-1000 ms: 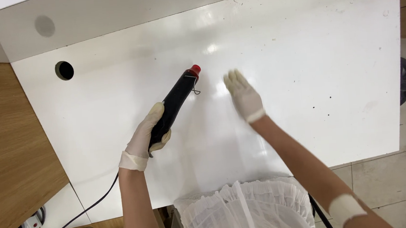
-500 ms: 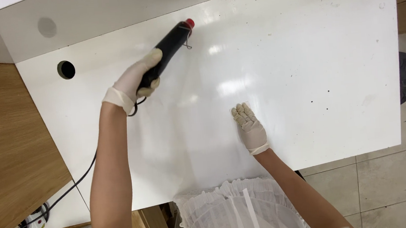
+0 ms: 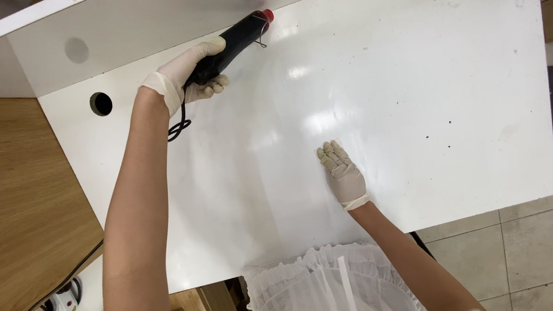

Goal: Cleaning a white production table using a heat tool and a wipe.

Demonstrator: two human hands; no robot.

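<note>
1. Heat gun (image 3: 233,42): a black, corded tool with a red tip, held near the far left of the white surface (image 3: 414,65), its tip pointed at the raised back panel.
2. Left hand (image 3: 190,73): gloved, closed around the tool's handle.
3. Right hand (image 3: 342,173): gloved, laid flat and open on the surface, well apart from the tool.
4. Cable hole (image 3: 101,103): a round opening seen left of the held tool.
5. Black cord (image 3: 179,125): looped below the left wrist.

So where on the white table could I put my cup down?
The white table is bare to the right of the right hand, out to its far edge. Bare too between both hands. It is busier up left, where the left hand grips the black tool.
</note>
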